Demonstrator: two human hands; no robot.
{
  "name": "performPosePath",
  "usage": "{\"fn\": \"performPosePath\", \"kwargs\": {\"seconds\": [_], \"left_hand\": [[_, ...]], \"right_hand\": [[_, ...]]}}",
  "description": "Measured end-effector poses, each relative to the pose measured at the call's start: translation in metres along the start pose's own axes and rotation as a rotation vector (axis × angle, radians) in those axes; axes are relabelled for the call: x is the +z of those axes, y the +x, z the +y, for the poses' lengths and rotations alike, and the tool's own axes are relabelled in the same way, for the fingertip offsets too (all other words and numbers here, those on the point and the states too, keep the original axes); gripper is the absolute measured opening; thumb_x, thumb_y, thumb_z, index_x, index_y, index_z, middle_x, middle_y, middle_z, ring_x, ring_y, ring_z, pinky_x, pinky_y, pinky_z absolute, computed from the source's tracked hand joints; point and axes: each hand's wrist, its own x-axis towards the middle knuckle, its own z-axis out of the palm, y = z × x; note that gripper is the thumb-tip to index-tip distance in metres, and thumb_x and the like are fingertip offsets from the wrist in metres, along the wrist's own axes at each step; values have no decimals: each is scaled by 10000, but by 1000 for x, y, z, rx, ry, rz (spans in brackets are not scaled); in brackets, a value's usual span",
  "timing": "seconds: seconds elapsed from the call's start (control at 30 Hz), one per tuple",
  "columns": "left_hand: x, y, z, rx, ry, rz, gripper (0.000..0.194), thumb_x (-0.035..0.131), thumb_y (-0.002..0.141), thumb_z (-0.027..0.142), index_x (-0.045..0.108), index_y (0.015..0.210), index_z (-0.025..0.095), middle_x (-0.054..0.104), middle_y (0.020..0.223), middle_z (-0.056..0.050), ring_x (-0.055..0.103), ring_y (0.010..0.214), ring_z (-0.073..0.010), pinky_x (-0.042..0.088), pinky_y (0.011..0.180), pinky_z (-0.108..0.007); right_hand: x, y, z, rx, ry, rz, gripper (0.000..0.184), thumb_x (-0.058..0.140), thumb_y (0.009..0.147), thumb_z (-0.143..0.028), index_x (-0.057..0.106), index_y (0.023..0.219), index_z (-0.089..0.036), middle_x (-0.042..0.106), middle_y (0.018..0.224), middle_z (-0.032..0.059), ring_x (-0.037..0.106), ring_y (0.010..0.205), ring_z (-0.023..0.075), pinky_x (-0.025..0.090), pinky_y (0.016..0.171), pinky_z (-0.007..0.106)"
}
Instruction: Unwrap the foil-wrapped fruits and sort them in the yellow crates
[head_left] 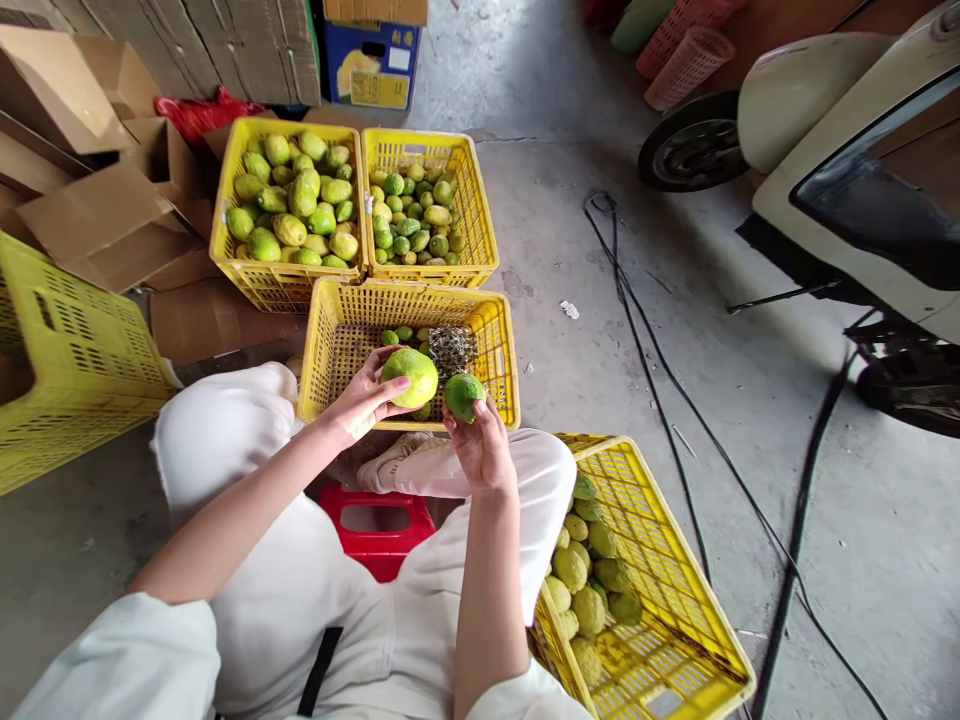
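Note:
My left hand (367,398) is wrapped round a large yellow-green citrus fruit (412,376), thumb across its near side. A smaller, darker green citrus fruit (463,396) sits in the fingers of my right hand (484,445). The two fruits are held side by side, a small gap between them. Both are above the near yellow crate (341,290), which has a few green fruits (397,334) and a patch of dark-and-white crumpled material (451,348) at its bottom. My hands partly hide what lies in there.
Beyond stand two yellow crates, one with larger fruits (304,193), one with smaller fruits (416,225). A tilted crate (667,560) at my right holds more fruit. Left are another crate (90,360) and cardboard (112,220). Cables (652,350) cross the floor near a scooter (832,130).

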Motion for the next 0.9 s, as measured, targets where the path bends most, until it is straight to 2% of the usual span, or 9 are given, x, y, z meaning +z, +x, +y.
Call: {"fn": "performPosePath", "kwargs": {"seconds": [0.2, 0.3, 0.37, 0.5, 0.67, 0.8, 0.9], "left_hand": [[-3, 3, -6, -41, -81, 13, 526, 726, 821, 267, 580, 1322, 201, 642, 1380, -150, 598, 1332, -353, 532, 1081, -576], [-6, 6, -10, -69, -118, 28, 522, 678, 881, 371, 567, 1345, 159, 662, 1354, -183, 617, 1309, -340, 542, 1078, -542], [-7, 7, -11, -86, -139, 43, 538, 646, 907, 463, 572, 1336, 147, 673, 1337, -192, 629, 1291, -335, 559, 1058, -514], [-5, 9, -12, -109, -158, 114, 569, 614, 910, 571, 590, 1308, 166, 693, 1305, -178, 659, 1230, -308, 608, 938, -414], [-2, 10, -12, -77, -192, 193, 508, 692, 882, 500, 595, 1284, 205, 699, 1295, -127, 666, 1205, -270, 603, 900, -326], [-1, 8, -10, -72, -173, 182, 481, 714, 874, 421, 599, 1281, 193, 679, 1319, -132, 666, 1207, -274, 605, 953, -358], [-1, 7, -7, -57, -150, 163, 430, 691, 886, 343, 610, 1293, 232, 651, 1375, -108, 680, 1183, -272, 620, 956, -393]], "right_hand": [[1, 1, -6, 44, 79, -67, 445, 748, 733, -416, 662, 1160, -327, 753, 1031, 3, 711, 855, 186, 543, 602, 265], [1, 1, -5, 49, 67, -43, 440, 759, 754, -445, 676, 1161, -299, 751, 1025, 18, 710, 871, 183, 535, 596, 244], [1, 0, -4, 32, 42, -10, 440, 807, 737, -433, 689, 1141, -303, 740, 1009, -2, 696, 811, 155, 539, 603, 236], [-1, 0, -2, 26, 0, -1, 472, 881, 684, -404, 698, 1112, -323, 729, 987, -34, 698, 742, 126, 533, 581, 219], [-2, 3, 2, 46, 25, 7, 491, 805, 733, -569, 705, 1097, -254, 774, 1076, 44, 739, 914, 210, 570, 661, 285], [-2, 5, 5, 30, 16, 53, 408, 810, 739, -473, 728, 1072, -252, 786, 1034, 19, 698, 827, 159, 536, 632, 239], [-1, 6, 5, 64, 46, 66, 342, 783, 742, -455, 733, 1014, -254, 782, 985, 8, 693, 784, 160, 552, 631, 253]]}}
